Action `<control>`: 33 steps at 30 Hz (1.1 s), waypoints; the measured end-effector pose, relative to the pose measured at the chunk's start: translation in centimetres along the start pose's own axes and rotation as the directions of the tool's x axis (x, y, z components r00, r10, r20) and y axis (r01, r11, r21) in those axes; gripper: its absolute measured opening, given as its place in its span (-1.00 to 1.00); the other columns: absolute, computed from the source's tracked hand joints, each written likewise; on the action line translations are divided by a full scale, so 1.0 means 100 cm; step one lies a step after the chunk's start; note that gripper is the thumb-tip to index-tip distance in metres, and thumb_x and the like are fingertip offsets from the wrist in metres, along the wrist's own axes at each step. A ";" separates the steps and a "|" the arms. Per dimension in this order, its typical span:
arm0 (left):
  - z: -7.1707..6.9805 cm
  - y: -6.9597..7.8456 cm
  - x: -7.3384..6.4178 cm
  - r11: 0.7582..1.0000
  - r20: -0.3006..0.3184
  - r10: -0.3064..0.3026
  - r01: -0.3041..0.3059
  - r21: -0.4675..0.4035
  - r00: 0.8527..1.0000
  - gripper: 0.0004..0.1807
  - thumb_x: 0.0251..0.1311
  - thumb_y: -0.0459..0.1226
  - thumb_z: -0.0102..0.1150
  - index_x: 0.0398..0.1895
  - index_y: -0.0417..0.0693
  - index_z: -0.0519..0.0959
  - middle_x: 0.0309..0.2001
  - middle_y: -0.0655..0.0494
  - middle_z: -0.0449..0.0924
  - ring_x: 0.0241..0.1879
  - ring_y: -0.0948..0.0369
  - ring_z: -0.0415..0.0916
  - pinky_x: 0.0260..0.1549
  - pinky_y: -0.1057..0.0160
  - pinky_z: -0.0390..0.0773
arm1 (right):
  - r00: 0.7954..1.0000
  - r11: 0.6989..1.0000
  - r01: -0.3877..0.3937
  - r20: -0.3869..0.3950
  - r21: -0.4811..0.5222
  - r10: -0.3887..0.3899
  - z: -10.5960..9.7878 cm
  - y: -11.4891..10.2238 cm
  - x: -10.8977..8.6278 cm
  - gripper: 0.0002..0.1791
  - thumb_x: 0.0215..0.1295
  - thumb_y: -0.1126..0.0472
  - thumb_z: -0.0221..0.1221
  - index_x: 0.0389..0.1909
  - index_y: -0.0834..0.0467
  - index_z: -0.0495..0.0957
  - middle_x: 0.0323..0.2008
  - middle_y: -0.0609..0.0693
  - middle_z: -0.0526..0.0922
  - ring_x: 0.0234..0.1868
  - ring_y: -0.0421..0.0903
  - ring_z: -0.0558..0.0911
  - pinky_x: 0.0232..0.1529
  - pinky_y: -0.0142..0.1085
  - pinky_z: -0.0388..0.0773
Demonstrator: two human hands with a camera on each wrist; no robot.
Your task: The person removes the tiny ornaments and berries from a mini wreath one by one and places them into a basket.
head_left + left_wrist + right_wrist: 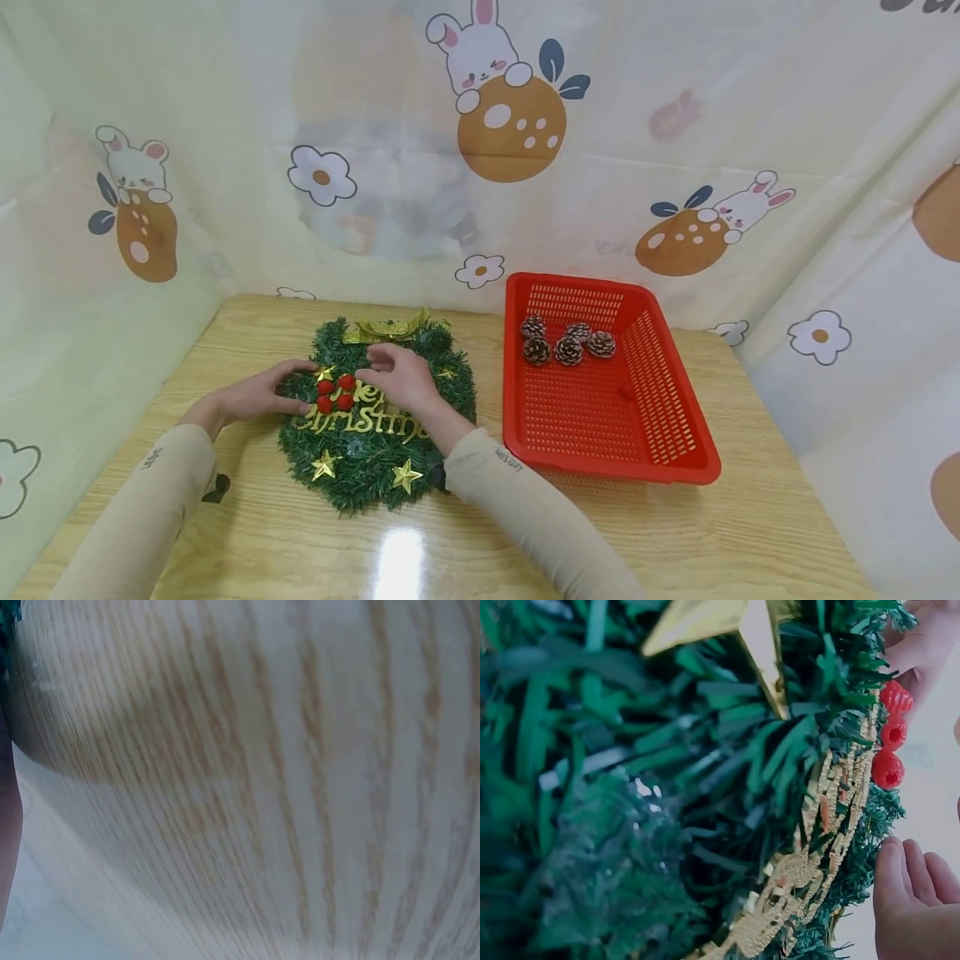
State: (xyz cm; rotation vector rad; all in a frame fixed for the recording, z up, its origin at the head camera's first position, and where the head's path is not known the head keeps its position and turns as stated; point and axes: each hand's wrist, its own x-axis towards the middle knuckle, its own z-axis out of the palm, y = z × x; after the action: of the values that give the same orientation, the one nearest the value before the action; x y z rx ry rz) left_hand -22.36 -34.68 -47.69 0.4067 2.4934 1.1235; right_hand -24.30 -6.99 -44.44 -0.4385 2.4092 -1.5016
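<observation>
A green tinsel wreath [375,483] lies on the table, with gold "Merry Christmas" lettering [352,421] across its middle. A cluster of red berries [344,402] sits on the left part of the lettering. My left hand [258,392] is at the wreath's left edge, thumb and fingers spread beside the berries; some fingers are hidden by the greenery. Over the upper middle of the wreath is my right hand [405,379], its fingers loosely bent with nothing seen in them. The right wrist view shows those fingers [915,877] close by the wreath, below the berries.
Right of the wreath stands a red plastic basket [607,462], with several pine cones [567,350] toward its back left. Gold stars [407,476] and a gold bow [386,330] decorate the wreath. Patterned curtains [405,225] enclose the wooden table [247,542] at back and sides.
</observation>
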 end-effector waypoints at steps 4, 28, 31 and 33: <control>0.000 -0.002 0.001 1.000 -0.006 0.009 -0.009 -0.001 1.000 -0.17 0.23 -0.08 0.30 0.48 -0.09 0.14 0.46 -0.31 -0.02 0.40 -0.36 -0.11 0.23 -0.44 0.01 | 1.000 1.000 0.005 0.025 0.012 -0.006 0.005 0.003 0.002 -0.44 0.29 0.03 0.30 0.28 0.10 0.48 0.13 -0.05 0.60 0.12 -0.14 0.57 0.07 -0.21 0.54; -0.002 -0.002 0.002 1.000 0.003 0.015 -0.015 -0.014 1.000 -0.16 0.23 -0.10 0.30 0.48 -0.12 0.12 0.46 -0.29 0.00 0.41 -0.35 -0.09 0.25 -0.42 0.01 | 0.998 0.998 0.027 0.057 -0.048 -0.024 0.026 0.005 0.009 -0.56 0.32 0.12 0.27 0.20 0.09 0.54 0.05 -0.09 0.64 0.03 -0.21 0.60 -0.04 -0.32 0.57; -0.002 -0.001 0.001 1.000 0.006 0.014 -0.014 -0.015 1.000 -0.16 0.23 -0.10 0.30 0.48 -0.13 0.12 0.46 -0.29 0.01 0.41 -0.35 -0.10 0.25 -0.42 0.01 | 0.999 0.998 0.023 0.049 -0.053 -0.021 0.026 0.005 0.010 -0.57 0.32 0.13 0.27 0.20 0.09 0.55 0.04 -0.09 0.64 0.03 -0.21 0.60 -0.04 -0.32 0.57; -0.001 -0.001 0.001 1.000 0.007 0.014 -0.014 -0.012 1.000 -0.16 0.24 -0.10 0.30 0.48 -0.13 0.12 0.46 -0.29 0.01 0.40 -0.36 -0.09 0.24 -0.42 0.02 | 0.999 0.998 0.027 0.045 -0.057 -0.025 0.027 0.006 0.010 -0.57 0.32 0.14 0.27 0.19 0.09 0.55 0.04 -0.09 0.64 0.03 -0.21 0.60 -0.03 -0.33 0.56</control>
State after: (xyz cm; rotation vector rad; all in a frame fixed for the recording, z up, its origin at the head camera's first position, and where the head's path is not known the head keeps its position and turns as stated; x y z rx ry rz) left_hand -22.53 -34.77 -47.71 0.4248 2.4796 1.1401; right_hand -24.28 -9.33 -46.18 -0.5120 2.4265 -1.4200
